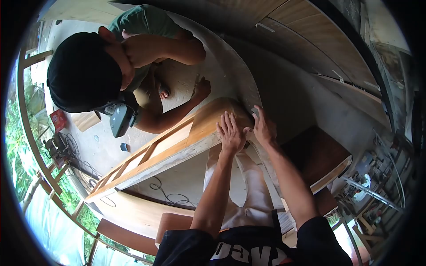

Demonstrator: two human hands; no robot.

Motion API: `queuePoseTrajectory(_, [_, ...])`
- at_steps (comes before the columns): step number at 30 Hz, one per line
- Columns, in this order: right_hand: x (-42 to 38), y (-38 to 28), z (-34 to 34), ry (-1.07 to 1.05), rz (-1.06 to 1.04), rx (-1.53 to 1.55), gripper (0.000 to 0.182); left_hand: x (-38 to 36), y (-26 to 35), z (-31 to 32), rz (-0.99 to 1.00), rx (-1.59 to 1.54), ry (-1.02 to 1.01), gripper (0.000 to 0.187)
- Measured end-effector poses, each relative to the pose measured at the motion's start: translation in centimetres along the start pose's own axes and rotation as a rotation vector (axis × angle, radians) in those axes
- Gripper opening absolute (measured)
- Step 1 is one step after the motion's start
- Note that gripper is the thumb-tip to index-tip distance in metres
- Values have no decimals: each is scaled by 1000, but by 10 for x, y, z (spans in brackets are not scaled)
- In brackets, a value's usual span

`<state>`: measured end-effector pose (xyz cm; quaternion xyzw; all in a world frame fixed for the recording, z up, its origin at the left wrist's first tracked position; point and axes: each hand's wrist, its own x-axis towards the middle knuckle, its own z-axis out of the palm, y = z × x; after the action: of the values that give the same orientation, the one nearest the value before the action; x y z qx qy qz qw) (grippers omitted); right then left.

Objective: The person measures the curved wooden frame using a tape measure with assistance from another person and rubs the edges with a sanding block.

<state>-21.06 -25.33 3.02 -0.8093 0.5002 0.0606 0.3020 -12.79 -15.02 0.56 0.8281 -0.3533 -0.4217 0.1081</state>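
My left hand (231, 134) lies flat with fingers stretched out on the end of a long wooden frame (177, 141), where a smooth curved wood sheet (212, 116) covers it. Just to the right, my right hand (265, 129) straddles the edge of a tall curved panel (243, 73), its thumb on the near side and pointing at my left hand. The frame's end meets this panel between my hands. Its pale, rough edge faces me, and open bays show along its length.
A co-worker (146, 71) in a black cap crouches across the frame, one hand holding a thin object. Cables (171, 195) lie on the floor. A dark brown wooden piece (317, 153) stands right. Cluttered tools and metal bars (372, 193) fill the far right.
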Motion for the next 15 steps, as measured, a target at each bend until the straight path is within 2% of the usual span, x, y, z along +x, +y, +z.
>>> queuePoseTrajectory(5, [-4, -14, 4, -89, 49, 71, 34, -1, -2, 1, 41, 17, 55, 81])
queuePoseTrajectory(7, [-19, -11, 9, -44, -58, -19, 35, 0, -1, -2, 16, -21, 15, 83])
queuePoseTrajectory(11, [-5, 4, 8, 52, -29, 55, 34, 1, 2, -3, -18, -30, -25, 82])
queuePoseTrajectory(15, [-2, 2, 8, 32, 39, 55, 34, 1, 2, -4, -22, 7, -43, 81])
